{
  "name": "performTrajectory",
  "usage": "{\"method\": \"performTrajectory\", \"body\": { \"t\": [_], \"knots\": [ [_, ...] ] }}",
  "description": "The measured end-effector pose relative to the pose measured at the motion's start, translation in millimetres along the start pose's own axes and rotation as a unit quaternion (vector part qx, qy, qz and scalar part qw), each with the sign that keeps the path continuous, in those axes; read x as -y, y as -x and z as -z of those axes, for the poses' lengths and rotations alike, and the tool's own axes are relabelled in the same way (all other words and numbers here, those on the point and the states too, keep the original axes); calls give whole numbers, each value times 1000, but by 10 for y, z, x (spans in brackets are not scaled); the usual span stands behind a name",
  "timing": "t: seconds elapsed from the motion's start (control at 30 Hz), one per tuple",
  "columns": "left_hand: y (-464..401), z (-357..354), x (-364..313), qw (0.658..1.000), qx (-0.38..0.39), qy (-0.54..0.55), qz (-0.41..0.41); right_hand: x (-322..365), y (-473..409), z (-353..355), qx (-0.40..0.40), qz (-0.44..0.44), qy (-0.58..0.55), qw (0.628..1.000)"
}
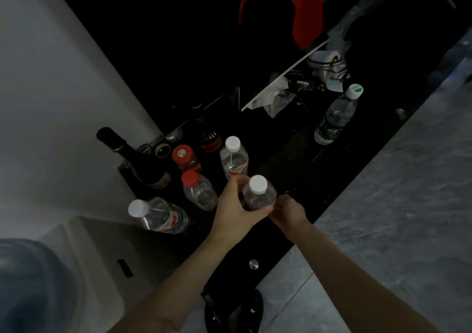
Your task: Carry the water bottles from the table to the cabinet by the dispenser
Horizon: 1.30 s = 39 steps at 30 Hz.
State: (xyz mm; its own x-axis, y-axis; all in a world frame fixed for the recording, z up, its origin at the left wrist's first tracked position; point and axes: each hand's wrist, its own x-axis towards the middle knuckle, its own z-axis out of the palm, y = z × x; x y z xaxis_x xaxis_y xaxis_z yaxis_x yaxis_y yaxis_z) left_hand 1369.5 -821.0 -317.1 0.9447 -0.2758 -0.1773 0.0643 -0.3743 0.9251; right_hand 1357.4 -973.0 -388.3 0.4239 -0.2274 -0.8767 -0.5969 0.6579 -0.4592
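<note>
head view: left hand (236,211) grips white-capped bottle (258,194) on cabinet (293,159).

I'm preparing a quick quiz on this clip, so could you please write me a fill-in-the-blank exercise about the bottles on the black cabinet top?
1. The bottle held by the left hand has a ____ cap.
2. The bottle standing apart on the far right has a cap that is white and ____.
3. The small clear bottle just left of the held one has a ____ cap.
4. The right hand touches the held bottle near its ____.

Missing words: white; green; red; base
</note>
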Motion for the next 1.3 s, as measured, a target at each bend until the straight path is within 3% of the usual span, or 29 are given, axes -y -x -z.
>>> {"method": "performTrajectory", "body": {
  "t": [0.27,0.47,0.67,0.9,1.03,1.17,1.3],
  "knots": [
    [-151,-220,170,999,-30,-4,12,-44,-127,75,-28,56,34,997],
    [-103,-249,108,999,15,-27,28,-40,-24,96,-9,63,44,997],
    [44,-67,-120,984,115,-123,59,149,348,101,22,53,178,982],
    [587,368,-480,982,76,-172,37,320,1161,207,15,130,313,941],
    [1060,674,-631,963,99,-250,-7,92,1764,289,-18,196,410,891],
    [1530,1049,-795,911,83,-395,-84,-297,2383,239,-45,269,506,818],
    [1969,1403,-855,878,58,-462,-115,-670,2861,60,-59,342,565,748]
  ]
}}
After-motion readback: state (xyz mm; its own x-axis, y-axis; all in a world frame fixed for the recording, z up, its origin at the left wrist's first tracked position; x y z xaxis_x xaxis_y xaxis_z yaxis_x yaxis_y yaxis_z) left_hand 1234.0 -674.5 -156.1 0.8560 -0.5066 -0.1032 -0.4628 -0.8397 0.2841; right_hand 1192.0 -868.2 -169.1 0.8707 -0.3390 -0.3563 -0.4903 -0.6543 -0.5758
